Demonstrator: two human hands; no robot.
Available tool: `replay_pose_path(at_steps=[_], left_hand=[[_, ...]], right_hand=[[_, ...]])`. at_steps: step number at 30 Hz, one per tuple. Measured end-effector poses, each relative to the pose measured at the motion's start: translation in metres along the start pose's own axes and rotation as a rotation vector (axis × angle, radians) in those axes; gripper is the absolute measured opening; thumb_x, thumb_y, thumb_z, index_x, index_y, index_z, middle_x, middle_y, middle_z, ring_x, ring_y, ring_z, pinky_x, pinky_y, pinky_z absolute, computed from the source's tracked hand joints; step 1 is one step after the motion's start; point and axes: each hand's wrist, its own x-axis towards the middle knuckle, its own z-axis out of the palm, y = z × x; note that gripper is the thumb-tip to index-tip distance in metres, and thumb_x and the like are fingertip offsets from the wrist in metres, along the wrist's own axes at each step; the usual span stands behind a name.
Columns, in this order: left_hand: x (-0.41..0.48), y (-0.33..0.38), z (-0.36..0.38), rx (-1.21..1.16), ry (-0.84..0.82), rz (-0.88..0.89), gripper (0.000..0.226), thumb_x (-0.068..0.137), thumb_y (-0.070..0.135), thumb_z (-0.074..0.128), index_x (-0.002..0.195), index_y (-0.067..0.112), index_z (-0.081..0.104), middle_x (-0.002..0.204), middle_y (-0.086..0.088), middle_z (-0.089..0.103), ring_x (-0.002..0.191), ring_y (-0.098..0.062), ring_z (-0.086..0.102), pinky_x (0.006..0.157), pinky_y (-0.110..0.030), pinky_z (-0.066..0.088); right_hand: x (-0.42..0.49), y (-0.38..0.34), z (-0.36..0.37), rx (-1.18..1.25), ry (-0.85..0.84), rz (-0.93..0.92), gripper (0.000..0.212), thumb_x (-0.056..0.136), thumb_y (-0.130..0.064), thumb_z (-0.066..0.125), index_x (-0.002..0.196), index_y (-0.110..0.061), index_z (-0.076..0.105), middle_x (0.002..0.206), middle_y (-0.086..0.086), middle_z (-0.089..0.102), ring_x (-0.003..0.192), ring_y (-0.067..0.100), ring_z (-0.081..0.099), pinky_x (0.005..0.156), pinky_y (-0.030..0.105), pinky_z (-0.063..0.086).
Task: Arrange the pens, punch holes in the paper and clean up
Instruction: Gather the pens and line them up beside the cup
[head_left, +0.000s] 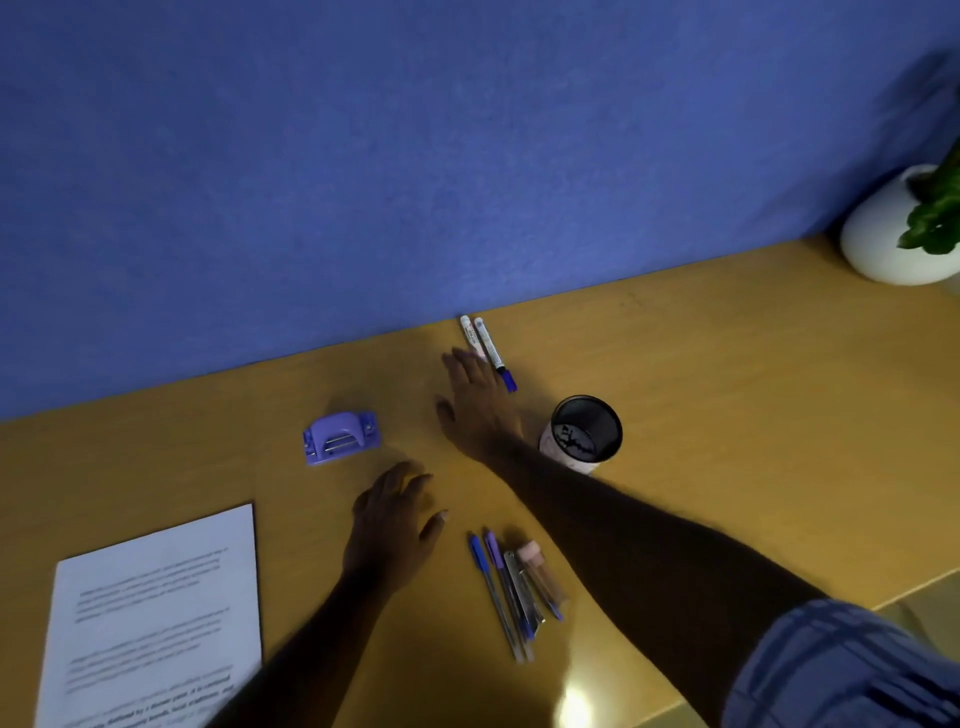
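1. Head view looked down on a tan desk (727, 374) set against a blue wall (363, 156); I saw both of my bare forearms reaching over it.
2. My right hand (478, 405) was stretched far forward, fingers spread and palm down, gripping nothing. Its fingertips lay at the near ends of two white markers (480, 340) by the wall edge; I could not tell whether they touched.
3. The two markers lay side by side, just touching, and the right-hand one ended in a blue cap pointing back towards me.
4. My left hand (395, 525) was flat above the desk, fingers loosely apart and empty, between the purple hole punch (340, 437) and a cluster of pens (511, 587).
5. The hole punch sat on the desk to the left of both hands, apart from them.
6. The pen cluster lay near the front of the desk under my right forearm: several slim pens with blue and purple caps, plus a pinkish capped item, all lying roughly parallel.
7. A black mesh pen cup (584, 434) stood upright just to the right of my right wrist.
8. A printed sheet of paper (156, 613) lay flat at the lower left, well apart from the punch.
9. A white pot with a green plant (883, 239) stood at the far right corner.
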Motion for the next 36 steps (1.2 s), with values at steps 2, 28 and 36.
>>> replay_pose_path(at_steps=[2,28,36], left_hand=[[-0.008,0.002,-0.002,0.013,-0.012,-0.010,0.055,0.091,0.051,0.054,0.138,0.023,0.047,0.145,-0.002,0.043,0.135,-0.021,0.040,0.105,-0.040,0.039],[-0.037,0.069,0.012,-0.325,-0.181,-0.438,0.039,0.084,0.036,0.072,0.106,0.003,0.073,0.104,-0.016,0.074,0.099,-0.029,0.070,0.080,-0.035,0.055],[-0.036,0.064,0.006,-0.232,-0.176,-0.426,0.047,0.078,0.041,0.077,0.110,0.007,0.068,0.108,-0.012,0.072,0.101,-0.025,0.069,0.070,-0.031,0.048]], right_hand=[[-0.023,-0.008,-0.006,0.034,0.049,-0.062,0.047,0.094,-0.026,0.055,0.137,-0.007,0.050,0.138,0.014,0.052,0.128,0.031,0.047,0.105,0.047,0.043],[-0.184,-0.020,0.013,-0.176,-0.349,0.384,0.017,0.093,-0.025,0.053,0.091,-0.015,0.066,0.090,0.006,0.069,0.081,0.023,0.068,0.059,0.032,0.050],[-0.179,-0.016,0.019,-0.136,-0.174,0.344,0.016,0.092,-0.030,0.056,0.102,-0.019,0.059,0.092,0.003,0.067,0.075,0.022,0.063,0.056,0.031,0.044]])
